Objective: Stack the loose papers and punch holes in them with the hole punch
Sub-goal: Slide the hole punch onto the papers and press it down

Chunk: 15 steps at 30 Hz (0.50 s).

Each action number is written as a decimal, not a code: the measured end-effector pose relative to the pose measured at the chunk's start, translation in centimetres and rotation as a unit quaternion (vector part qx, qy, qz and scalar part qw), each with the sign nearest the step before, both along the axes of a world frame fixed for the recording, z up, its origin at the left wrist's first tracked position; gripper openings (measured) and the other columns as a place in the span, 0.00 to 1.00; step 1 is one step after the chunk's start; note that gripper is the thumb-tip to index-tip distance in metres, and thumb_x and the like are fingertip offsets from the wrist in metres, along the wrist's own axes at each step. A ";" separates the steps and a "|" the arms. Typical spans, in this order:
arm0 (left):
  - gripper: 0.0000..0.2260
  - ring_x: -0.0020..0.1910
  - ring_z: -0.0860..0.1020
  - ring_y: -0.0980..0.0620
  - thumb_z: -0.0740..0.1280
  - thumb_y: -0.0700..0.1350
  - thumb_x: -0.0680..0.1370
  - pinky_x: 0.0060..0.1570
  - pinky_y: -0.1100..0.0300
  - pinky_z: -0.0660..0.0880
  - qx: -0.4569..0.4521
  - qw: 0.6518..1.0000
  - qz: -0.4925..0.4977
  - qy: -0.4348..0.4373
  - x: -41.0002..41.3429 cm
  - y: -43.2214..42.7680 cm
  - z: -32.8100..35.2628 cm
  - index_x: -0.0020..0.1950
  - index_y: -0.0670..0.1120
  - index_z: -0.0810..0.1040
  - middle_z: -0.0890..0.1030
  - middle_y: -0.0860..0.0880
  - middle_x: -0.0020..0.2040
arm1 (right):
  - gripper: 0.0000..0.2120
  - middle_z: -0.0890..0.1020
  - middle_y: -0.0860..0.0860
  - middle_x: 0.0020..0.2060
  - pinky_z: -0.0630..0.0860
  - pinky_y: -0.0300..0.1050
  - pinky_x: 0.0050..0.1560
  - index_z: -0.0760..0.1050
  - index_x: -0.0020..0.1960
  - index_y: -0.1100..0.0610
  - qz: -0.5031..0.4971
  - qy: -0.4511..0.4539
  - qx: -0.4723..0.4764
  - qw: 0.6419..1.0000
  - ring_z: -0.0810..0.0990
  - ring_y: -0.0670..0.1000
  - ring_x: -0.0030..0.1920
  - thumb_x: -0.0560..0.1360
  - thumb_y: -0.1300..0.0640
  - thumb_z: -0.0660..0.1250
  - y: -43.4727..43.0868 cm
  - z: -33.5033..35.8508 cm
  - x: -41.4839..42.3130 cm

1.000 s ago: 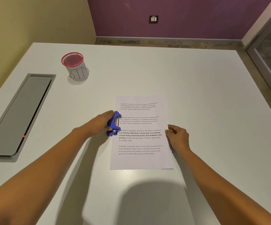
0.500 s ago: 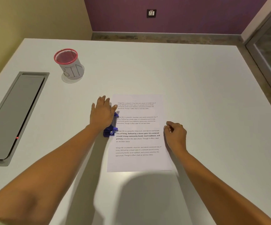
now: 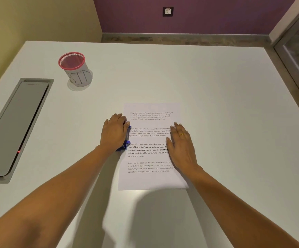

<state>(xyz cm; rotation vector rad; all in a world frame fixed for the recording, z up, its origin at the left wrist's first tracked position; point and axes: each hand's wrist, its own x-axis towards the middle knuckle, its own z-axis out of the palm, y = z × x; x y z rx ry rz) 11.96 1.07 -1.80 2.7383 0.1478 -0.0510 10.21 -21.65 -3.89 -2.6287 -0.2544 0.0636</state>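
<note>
Right now my left hand (image 3: pixel 114 131) lies flat, palm pressing the blue hole punch (image 3: pixel 125 145) on the papers (image 3: pixel 150 140) left edge, frame centre. Right hand (image 3: pixel 181 147) lies open, flat, pinning the stack. Risk: uneven push skews sheets, holes misalign.

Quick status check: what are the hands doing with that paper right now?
Left hand flat atop blue hole punch at paper stack left edge. Right hand flat on stack. Nothing obstructing.
</note>
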 end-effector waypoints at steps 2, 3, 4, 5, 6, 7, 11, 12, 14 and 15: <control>0.15 0.69 0.65 0.46 0.53 0.45 0.81 0.68 0.48 0.58 -0.001 1.000 0.002 0.005 0.0 -0.1 -0.1 0.61 0.40 0.73 0.72 0.43 0.66 | 0.25 0.56 0.54 0.76 0.45 0.46 0.75 0.56 0.74 0.59 0.023 0.009 -0.029 0.999 0.51 0.51 0.76 0.81 0.51 0.52 0.7 -0.4 0.2; 0.15 0.70 0.64 0.46 0.53 0.44 0.81 0.69 0.48 0.57 -0.002 1.000 0.002 0.010 0.1 -0.1 -0.2 0.62 0.40 0.72 0.71 0.43 0.67 | 0.25 0.54 0.54 0.76 0.44 0.46 0.75 0.54 0.75 0.59 0.032 0.012 -0.039 0.999 0.50 0.51 0.77 0.81 0.50 0.51 1.0 -0.6 0.4; 0.16 0.71 0.62 0.46 0.53 0.44 0.81 0.70 0.48 0.55 -0.001 1.000 0.001 0.019 0.1 -0.2 -0.3 0.64 0.40 0.71 0.70 0.43 0.68 | 0.26 0.53 0.55 0.76 0.43 0.46 0.75 0.53 0.75 0.59 0.039 0.015 -0.045 0.998 0.49 0.52 0.77 0.81 0.49 0.51 1.3 -0.8 0.5; 0.17 0.73 0.60 0.46 0.52 0.45 0.81 0.70 0.47 0.54 -0.001 1.000 0.000 0.030 0.1 -0.2 -0.3 0.66 0.40 0.69 0.68 0.43 0.70 | 0.27 0.52 0.55 0.76 0.43 0.47 0.75 0.52 0.75 0.59 0.044 0.018 -0.049 0.998 0.48 0.52 0.77 0.81 0.49 0.51 1.5 -0.9 0.6; 0.17 0.74 0.58 0.46 0.52 0.45 0.81 0.71 0.47 0.53 -0.001 0.999 -0.001 0.037 0.1 -0.2 -0.4 0.67 0.40 0.68 0.67 0.44 0.71 | 0.27 0.51 0.55 0.76 0.43 0.47 0.75 0.51 0.75 0.59 0.049 0.019 -0.051 0.997 0.48 0.52 0.77 0.80 0.48 0.51 1.8 -1.1 0.8; 0.18 0.74 0.57 0.46 0.52 0.45 0.81 0.71 0.47 0.52 -0.002 0.999 -0.002 0.040 0.1 -0.2 -0.5 0.68 0.40 0.67 0.66 0.44 0.72 | 0.28 0.51 0.56 0.76 0.43 0.48 0.75 0.51 0.75 0.59 0.054 0.020 -0.051 0.997 0.48 0.53 0.77 0.80 0.47 0.51 2.1 -1.2 0.9; 0.18 0.75 0.56 0.46 0.51 0.45 0.81 0.72 0.47 0.52 0.002 0.999 -0.003 0.038 0.1 -0.2 -0.8 0.69 0.40 0.66 0.65 0.43 0.72 | 0.29 0.50 0.56 0.77 0.44 0.49 0.75 0.51 0.75 0.58 0.062 0.025 -0.051 0.997 0.48 0.53 0.77 0.80 0.45 0.51 2.9 -1.8 1.2; 0.18 0.75 0.56 0.45 0.51 0.45 0.81 0.72 0.48 0.52 0.004 0.999 -0.003 0.037 0.0 -0.1 -0.8 0.69 0.40 0.66 0.65 0.43 0.72 | 0.30 0.50 0.56 0.77 0.44 0.49 0.75 0.50 0.75 0.59 0.061 0.026 -0.055 0.996 0.48 0.53 0.77 0.80 0.45 0.51 3.0 -2.0 1.3; 0.18 0.75 0.56 0.45 0.51 0.45 0.81 0.72 0.48 0.52 0.005 0.999 -0.004 0.034 0.0 -0.1 -0.8 0.69 0.40 0.65 0.65 0.43 0.72 | 0.30 0.50 0.55 0.77 0.43 0.49 0.75 0.50 0.76 0.58 0.059 0.028 -0.067 0.996 0.47 0.53 0.77 0.80 0.44 0.51 3.0 -2.4 1.3; 0.18 0.75 0.56 0.45 0.52 0.45 0.81 0.72 0.48 0.52 0.005 0.999 -0.004 0.034 0.0 -0.2 -0.9 0.69 0.39 0.65 0.65 0.43 0.72 | 0.30 0.50 0.55 0.77 0.42 0.49 0.75 0.50 0.76 0.58 0.058 0.027 -0.076 0.995 0.47 0.53 0.77 0.79 0.43 0.50 3.1 -2.6 1.2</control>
